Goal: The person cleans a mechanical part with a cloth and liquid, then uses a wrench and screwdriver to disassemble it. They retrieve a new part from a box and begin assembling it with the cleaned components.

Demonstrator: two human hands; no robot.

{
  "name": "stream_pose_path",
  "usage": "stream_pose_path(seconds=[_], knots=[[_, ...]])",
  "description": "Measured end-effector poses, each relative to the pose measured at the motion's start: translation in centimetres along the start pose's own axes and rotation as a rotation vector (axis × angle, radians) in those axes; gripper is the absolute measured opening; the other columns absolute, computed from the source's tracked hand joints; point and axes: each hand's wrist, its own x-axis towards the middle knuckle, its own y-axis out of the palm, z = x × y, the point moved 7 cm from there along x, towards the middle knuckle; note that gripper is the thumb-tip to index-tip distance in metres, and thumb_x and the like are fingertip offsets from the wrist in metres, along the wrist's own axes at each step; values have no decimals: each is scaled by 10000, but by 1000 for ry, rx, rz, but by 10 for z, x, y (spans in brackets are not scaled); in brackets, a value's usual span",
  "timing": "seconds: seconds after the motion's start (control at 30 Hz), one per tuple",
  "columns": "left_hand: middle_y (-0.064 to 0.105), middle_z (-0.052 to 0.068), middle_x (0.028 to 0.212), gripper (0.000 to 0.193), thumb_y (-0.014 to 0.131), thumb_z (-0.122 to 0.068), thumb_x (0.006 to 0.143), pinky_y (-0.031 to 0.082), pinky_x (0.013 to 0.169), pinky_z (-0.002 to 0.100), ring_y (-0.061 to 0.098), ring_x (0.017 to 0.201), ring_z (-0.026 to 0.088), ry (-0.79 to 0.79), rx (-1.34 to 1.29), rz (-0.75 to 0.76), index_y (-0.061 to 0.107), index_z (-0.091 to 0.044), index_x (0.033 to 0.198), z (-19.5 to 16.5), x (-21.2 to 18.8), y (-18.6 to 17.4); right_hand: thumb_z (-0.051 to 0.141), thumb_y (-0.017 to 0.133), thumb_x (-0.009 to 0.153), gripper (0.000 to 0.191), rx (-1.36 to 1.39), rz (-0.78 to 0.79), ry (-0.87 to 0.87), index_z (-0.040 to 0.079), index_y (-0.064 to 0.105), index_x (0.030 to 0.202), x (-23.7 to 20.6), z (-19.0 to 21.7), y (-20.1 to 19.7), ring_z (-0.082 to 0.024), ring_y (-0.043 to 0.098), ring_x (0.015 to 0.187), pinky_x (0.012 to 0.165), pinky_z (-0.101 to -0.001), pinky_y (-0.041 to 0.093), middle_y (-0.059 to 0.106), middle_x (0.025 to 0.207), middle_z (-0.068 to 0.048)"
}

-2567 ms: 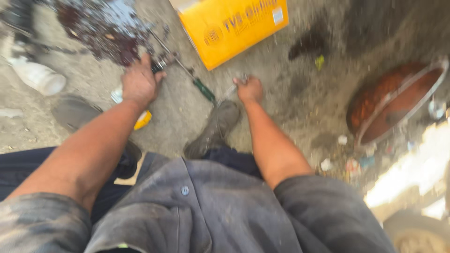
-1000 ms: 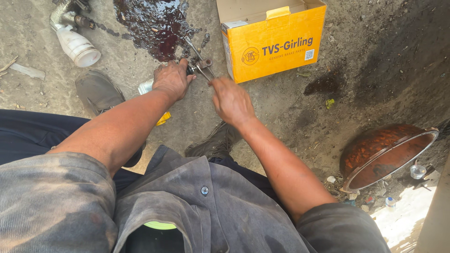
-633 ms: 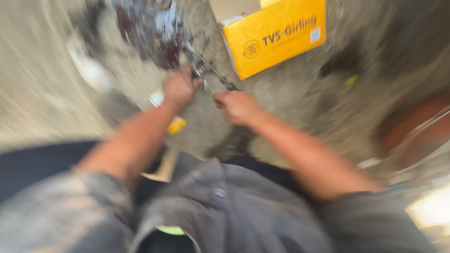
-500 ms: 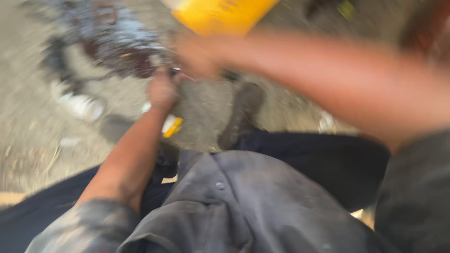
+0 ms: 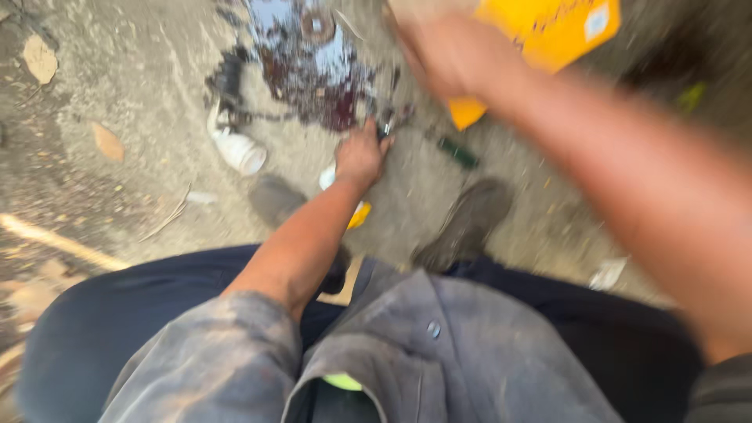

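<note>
Oily ground (image 5: 141, 94), right hand (image 5: 450, 55) newly raised

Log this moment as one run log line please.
left hand: on small metal part by dark spill | right hand: raised, blurred, near yellow box

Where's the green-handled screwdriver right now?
In the head view, the screwdriver lies on the ground just right of the left hand, below the yellow box and above the right shoe.
</note>
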Motion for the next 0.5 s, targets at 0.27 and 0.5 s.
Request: stream_pose_path(seconds=[0.27,0.5], knots=[[617,230,1237,504,596,-486,1001,486,966,553,605,1172,437,1,6,26,523,-80,1290,-16,-19,-18,99,464,895,489,68,168,156,208,676,1323,-72,-40,125,-418,704,923,782,-554,540,724,977,-235],[607,216,1265,502,600,-473,995,465,988,561,583,1203,434,-12,-27,34,518,-95,1315,-11,-19,-14,120,500,929,301,-74,200,91,86,693,1158,-52,4,104,-413,716,897,764,-531,554,731,956,-236]])
